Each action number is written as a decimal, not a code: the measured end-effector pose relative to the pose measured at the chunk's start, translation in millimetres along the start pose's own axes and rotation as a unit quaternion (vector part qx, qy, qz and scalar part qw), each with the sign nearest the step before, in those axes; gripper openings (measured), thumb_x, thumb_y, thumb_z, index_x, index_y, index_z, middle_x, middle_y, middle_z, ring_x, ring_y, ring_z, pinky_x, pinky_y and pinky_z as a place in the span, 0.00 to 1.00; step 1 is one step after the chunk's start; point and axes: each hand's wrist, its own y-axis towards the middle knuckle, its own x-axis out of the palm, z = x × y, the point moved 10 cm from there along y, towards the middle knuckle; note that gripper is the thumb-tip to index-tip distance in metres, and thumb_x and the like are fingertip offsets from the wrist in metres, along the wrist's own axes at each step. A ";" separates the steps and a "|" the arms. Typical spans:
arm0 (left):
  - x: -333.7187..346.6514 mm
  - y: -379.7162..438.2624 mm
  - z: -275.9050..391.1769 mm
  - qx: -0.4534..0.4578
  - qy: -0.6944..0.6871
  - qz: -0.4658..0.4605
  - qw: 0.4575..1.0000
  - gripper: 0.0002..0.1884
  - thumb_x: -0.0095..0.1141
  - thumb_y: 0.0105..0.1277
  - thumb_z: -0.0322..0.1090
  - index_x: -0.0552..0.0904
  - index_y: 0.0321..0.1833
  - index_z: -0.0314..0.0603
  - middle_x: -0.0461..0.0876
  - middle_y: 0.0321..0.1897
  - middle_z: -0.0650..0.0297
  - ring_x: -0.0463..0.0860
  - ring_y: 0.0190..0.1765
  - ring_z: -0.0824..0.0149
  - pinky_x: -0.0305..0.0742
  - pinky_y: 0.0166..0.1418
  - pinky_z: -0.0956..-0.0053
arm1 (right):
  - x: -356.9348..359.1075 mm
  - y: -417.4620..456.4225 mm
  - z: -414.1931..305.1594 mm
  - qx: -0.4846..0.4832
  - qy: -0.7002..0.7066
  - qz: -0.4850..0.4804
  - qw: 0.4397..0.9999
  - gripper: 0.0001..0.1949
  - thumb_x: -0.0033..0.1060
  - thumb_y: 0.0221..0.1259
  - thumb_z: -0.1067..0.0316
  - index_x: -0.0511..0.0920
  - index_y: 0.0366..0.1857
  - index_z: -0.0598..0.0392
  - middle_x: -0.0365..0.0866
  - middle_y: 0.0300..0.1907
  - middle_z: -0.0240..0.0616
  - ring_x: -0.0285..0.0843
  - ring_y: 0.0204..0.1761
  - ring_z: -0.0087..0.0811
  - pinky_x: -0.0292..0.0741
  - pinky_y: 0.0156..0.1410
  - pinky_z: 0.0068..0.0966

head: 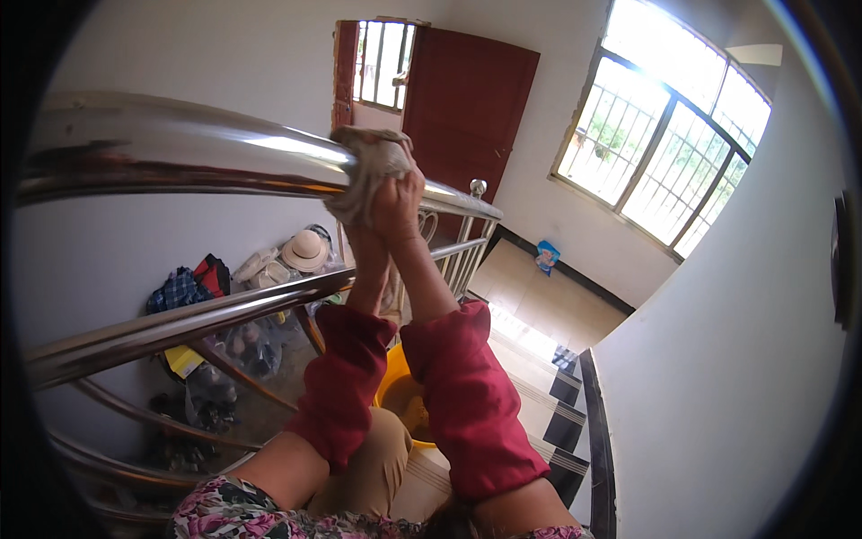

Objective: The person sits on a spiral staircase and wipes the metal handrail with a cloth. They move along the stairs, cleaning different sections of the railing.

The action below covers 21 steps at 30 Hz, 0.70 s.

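A damp-looking greyish-brown cloth (367, 172) is wrapped around the thick, shiny metal handrail (269, 151) of a staircase. My right hand (401, 195) grips the cloth on its near right side, with the fingers curled. Just beside it, my left hand (366, 234) reaches up to the lower part of the cloth; its fingers are mostly hidden by cloth and the other hand. Both forearms are stretched forward in red sleeve covers. Below my arms, a yellow bucket (397, 384) holding murky liquid stands on the stairs, partly covered by my right sleeve.
A lower metal rail (202, 320) and curved bars run along the left. Beyond them lie a sun hat (306, 249), bags and shoes. Striped steps (539, 404) descend to a landing with a blue packet (547, 257). A red door (465, 101) stands ajar beside a barred window (663, 128).
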 end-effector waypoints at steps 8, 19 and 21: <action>41.0 -49.2 -51.5 -0.005 0.030 -0.068 0.997 0.25 0.53 0.66 0.35 0.64 0.62 0.28 0.68 0.57 0.44 0.68 0.60 0.49 0.58 0.66 0.62 | -52.8 -26.2 94.5 -0.105 -0.221 -0.015 0.970 0.14 0.43 0.56 0.71 0.73 0.44 0.64 0.74 0.47 0.53 0.71 0.46 0.53 0.68 0.53 0.42; 40.1 -59.2 -143.8 -0.158 0.271 -0.214 0.925 0.14 0.57 0.56 0.39 0.78 0.35 0.32 0.79 0.34 0.45 0.79 0.40 0.43 0.73 0.45 0.53 | -63.4 -37.9 165.0 0.008 -0.256 -0.027 0.966 0.11 0.46 0.57 0.71 0.77 0.39 0.62 0.77 0.43 0.51 0.73 0.48 0.48 0.69 0.55 0.39; 45.4 -76.1 -138.5 -0.175 0.203 -0.201 0.942 0.13 0.57 0.57 0.39 0.78 0.37 0.35 0.79 0.37 0.47 0.79 0.41 0.46 0.74 0.45 0.56 | -78.2 -53.0 159.0 -0.046 -0.292 -0.068 0.953 0.11 0.47 0.57 0.68 0.78 0.38 0.60 0.78 0.43 0.48 0.74 0.49 0.46 0.69 0.55 0.38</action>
